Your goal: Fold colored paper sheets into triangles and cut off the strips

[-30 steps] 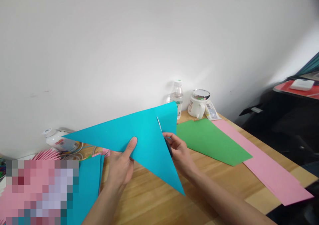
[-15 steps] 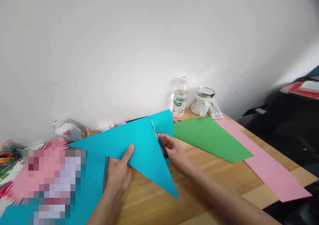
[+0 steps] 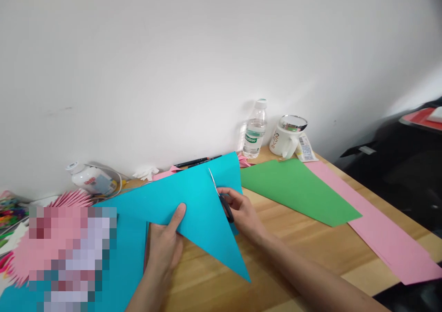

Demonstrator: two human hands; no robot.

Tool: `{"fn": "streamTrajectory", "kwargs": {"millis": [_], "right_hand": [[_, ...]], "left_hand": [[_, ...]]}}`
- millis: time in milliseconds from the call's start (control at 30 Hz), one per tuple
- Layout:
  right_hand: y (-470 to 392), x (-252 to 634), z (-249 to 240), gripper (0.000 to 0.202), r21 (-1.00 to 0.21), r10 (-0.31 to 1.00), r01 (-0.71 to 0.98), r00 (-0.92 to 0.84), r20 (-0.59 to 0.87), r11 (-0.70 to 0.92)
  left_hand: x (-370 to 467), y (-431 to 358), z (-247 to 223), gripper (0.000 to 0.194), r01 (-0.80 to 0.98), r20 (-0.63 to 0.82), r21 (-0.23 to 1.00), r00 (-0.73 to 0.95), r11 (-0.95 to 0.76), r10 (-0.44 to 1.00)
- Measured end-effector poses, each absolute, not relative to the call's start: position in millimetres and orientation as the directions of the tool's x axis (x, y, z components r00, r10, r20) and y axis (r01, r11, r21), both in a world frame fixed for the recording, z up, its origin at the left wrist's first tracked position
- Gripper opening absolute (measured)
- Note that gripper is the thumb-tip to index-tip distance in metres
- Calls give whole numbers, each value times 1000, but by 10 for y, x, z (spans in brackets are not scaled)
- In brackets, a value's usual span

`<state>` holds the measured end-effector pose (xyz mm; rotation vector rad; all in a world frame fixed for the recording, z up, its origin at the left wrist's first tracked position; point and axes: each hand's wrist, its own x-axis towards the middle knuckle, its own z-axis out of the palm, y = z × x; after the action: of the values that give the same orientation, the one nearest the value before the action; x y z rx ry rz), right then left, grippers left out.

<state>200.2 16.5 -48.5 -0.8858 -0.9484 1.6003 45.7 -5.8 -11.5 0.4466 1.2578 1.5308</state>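
Observation:
My left hand (image 3: pixel 168 238) pinches the lower edge of a large blue paper sheet (image 3: pixel 193 210), thumb on top and fingers beneath. The sheet is raised above the table, one pointed corner hanging toward me. In my right hand (image 3: pixel 243 210) is a pair of scissors (image 3: pixel 226 208) with black handles. A silvery blade lies over the paper's face, and a cut edge runs down from it. The other blade is hidden behind the sheet. Right of the cut, the blue paper curves away behind my right hand.
Green paper (image 3: pixel 304 192) overlaps pink paper (image 3: pixel 386 224) on the wooden table (image 3: pixel 276 257). A water bottle (image 3: pixel 255 130) and a white mug (image 3: pixel 285 141) stand by the wall. At left are a white bottle (image 3: pixel 91 179), pink fringed paper (image 3: pixel 44 243) and more blue paper (image 3: pixel 127 257).
The view has shifted slightly, so the bottle, mug and green paper appear farther right. More of the black pens behind the blue sheet shows. Both hands keep their holds, with scissors still at the cut.

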Motion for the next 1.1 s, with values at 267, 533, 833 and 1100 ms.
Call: {"fn": "streamTrajectory", "kwargs": {"millis": [267,533,833,1100], "right_hand": [[131,1960,-561,42,-890,980,-431,-188,-71,-147],[110,1931,-588,38,-891,985,-436,-165,-56,-124],[95,1937,-593,38,-897,988,-432,-148,-34,-96],[121,1986,-518,44,-881,978,-445,-190,-83,-161]], "left_hand": [[449,-68,-91,48,-496,-407,850,-400,179,821],[447,-82,-61,53,-496,-391,853,-404,161,827],[451,-97,-57,53,-483,-387,859,-397,170,832],[429,-129,-108,59,-485,-381,853,-329,191,864]]}}
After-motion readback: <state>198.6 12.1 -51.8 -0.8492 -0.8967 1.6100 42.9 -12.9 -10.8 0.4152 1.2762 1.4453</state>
